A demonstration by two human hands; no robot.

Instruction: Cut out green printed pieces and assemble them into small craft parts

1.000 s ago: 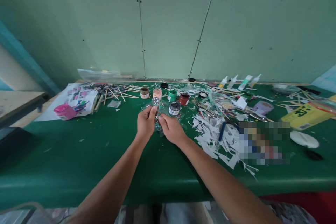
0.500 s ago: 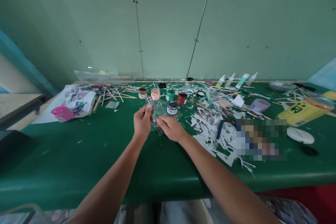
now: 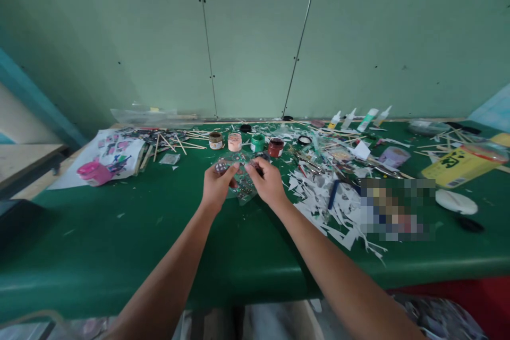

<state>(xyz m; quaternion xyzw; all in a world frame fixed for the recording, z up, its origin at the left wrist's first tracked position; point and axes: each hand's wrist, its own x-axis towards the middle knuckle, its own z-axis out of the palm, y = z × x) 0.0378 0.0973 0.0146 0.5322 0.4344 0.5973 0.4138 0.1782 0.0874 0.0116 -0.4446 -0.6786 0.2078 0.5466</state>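
Note:
Over the middle of the table, my left hand point(image 3: 215, 187) and my right hand point(image 3: 269, 179) meet with thumbs close together. Both are closed in a pinch on a clear plastic bag point(image 3: 244, 192) with small colourful bits showing in it. A dark piece with pale dots point(image 3: 220, 167) sticks out behind my left thumb; whether it belongs to the bag, I cannot tell. My right hand partly hides a dark paint jar point(image 3: 261, 155). Just beyond stand open jars of brown paint point(image 3: 215, 141), peach paint point(image 3: 235, 142), green paint point(image 3: 257, 142) and dark red paint point(image 3: 275, 147).
White paper scraps point(image 3: 338, 212) and tools spread over the right side. Farther right lies a yellow container point(image 3: 458, 167) beside a white oval object point(image 3: 456, 202). Leftward are a pink pot point(image 3: 94, 172), a printed sheet point(image 3: 75, 175) and wooden sticks point(image 3: 171, 143). Glue bottles point(image 3: 366, 120) stand at the back.
My right hand has moved up and its fingers have curled in beside my left thumb. The dotted piece has tipped from upright to lying leftward. The view has shifted slightly.

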